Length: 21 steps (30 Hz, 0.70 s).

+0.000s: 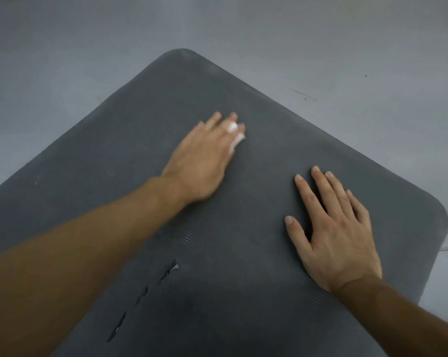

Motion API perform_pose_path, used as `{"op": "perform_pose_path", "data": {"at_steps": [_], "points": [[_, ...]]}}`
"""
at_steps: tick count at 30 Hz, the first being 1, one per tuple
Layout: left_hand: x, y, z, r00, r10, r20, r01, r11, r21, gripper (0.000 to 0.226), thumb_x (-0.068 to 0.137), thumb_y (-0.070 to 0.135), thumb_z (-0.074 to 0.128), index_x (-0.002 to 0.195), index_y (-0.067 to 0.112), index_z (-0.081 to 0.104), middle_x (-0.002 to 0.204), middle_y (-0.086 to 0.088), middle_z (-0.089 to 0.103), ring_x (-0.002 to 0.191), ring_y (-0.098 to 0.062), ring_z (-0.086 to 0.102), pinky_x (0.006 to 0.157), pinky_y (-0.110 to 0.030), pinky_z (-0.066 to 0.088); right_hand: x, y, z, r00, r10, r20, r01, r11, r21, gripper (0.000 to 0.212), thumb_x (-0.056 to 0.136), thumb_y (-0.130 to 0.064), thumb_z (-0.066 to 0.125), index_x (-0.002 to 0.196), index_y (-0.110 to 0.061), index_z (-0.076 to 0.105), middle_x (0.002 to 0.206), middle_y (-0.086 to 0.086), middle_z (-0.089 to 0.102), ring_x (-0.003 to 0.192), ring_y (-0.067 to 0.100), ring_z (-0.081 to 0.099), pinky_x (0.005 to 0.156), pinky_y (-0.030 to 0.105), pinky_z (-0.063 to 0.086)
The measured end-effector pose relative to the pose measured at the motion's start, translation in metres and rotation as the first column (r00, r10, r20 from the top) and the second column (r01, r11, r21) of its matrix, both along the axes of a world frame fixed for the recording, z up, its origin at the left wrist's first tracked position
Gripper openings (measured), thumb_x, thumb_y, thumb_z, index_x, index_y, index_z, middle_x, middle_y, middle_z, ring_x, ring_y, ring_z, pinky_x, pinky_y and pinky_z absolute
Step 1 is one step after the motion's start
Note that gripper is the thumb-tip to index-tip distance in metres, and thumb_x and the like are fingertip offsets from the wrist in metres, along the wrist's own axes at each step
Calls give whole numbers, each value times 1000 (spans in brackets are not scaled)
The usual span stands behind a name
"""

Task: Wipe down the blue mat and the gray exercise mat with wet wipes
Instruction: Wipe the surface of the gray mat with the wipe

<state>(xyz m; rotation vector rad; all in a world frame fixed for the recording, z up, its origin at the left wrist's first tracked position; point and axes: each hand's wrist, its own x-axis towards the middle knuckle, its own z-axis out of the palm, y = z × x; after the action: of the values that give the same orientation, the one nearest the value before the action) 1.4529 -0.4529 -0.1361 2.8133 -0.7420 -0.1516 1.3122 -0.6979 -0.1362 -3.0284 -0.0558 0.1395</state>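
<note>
The gray exercise mat (243, 292) lies flat on the floor (89, 60), with one rounded corner pointing far and another at the right. The left hand (202, 161) has its fingers stretched out and presses a white wipe (233, 127) onto the middle of the mat; only small parts of the wipe show between the fingers. This hand is blurred, so I judge it is in a wiping stroke. The right hand (338, 233) is flat on the mat, fingers apart and holding nothing, probably to keep the mat from sliding or folding under the stroke.

From the wipe there is free mat toward the far corner and toward both long edges. Near left, a row of small cuts (145, 292) in the mat could catch the wipe. The blue mat I cannot make out with certainty.
</note>
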Motion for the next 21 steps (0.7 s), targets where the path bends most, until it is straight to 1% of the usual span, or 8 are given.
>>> {"op": "perform_pose_path", "data": {"at_steps": [4, 6, 8, 10, 13, 17, 19, 21], "points": [[-102, 12, -1, 970, -243, -24, 244, 970, 17, 54, 111, 20, 40, 163, 27, 26, 172, 7, 18, 160, -17, 6, 129, -36, 8, -1, -1, -1, 1000, 1, -4, -1, 1000, -9, 71, 102, -63, 20, 166, -32, 15, 174, -2, 9, 160, 14, 1, 130, 42, 8], [-137, 34, 1, 955, -294, -31, 295, 955, 40, 60, 108, 18, 47, 163, 28, 27, 172, 9, 17, 160, -15, 7, 129, -35, 8, -1, -1, -1, 1000, 6, -5, -6, 1000, -10, 72, 102, -63, 19, 166, -32, 15, 174, -2, 8, 160, 14, 0, 130, 43, 8], [-144, 61, 1, 955, -296, -2, 296, 954, 52, 59, 106, 18, 45, 162, 28, 30, 171, 10, 20, 159, -16, 12, 128, -37, 11, -1, -1, -1, 1000, 15, -3, -16, 1000, -12, 71, 102, -63, 18, 166, -31, 15, 174, -1, 9, 161, 15, 1, 129, 44, 9], [-134, 87, 1, 984, -181, -9, 181, 983, 23, 52, 109, 23, 35, 161, 29, 34, 170, 9, 25, 159, -17, 17, 128, -41, 14, -1, -2, -1, 1000, 20, 1, -20, 1000, -12, 71, 103, -63, 17, 166, -31, 15, 174, -1, 10, 161, 16, 1, 130, 44, 9], [-101, 125, -2, 997, 75, -8, -76, 997, -16, 49, 112, 28, 26, 159, 25, 39, 168, 3, 31, 158, -23, 21, 127, -45, 18, -1, 0, -3, 1000, 13, 13, -13, 1000, -13, 71, 103, -63, 18, 166, -31, 17, 174, -1, 11, 161, 16, 2, 129, 44, 10], [-56, 172, -1, 928, 371, 9, -371, 928, 12, 52, 109, 32, 25, 157, 21, 41, 167, -6, 33, 156, -32, 24, 124, -51, 17, -2, 0, -3, 1000, 13, 28, -13, 1000, -10, 71, 102, -63, 18, 166, -30, 19, 174, 0, 13, 161, 17, 5, 129, 44, 11], [-52, 175, 1, 911, 412, -8, -412, 911, -14, 53, 107, 33, 25, 156, 21, 42, 167, -6, 33, 156, -32, 23, 125, -50, 15, -2, 0, -3, 1000, 8, 24, -8, 1000, -12, 71, 102, -63, 19, 166, -30, 19, 174, 0, 13, 161, 17, 4, 129, 45, 11], [-66, 156, 1, 931, 364, -12, -364, 930, -59, 49, 111, 30, 23, 155, 19, 44, 166, -7, 35, 155, -32, 25, 126, -43, 10, -1, 1, -3, 1000, 6, 14, -6, 1000, -9, 71, 102, -62, 20, 166, -31, 18, 174, 0, 12, 161, 17, 4, 129, 45, 10]]}}
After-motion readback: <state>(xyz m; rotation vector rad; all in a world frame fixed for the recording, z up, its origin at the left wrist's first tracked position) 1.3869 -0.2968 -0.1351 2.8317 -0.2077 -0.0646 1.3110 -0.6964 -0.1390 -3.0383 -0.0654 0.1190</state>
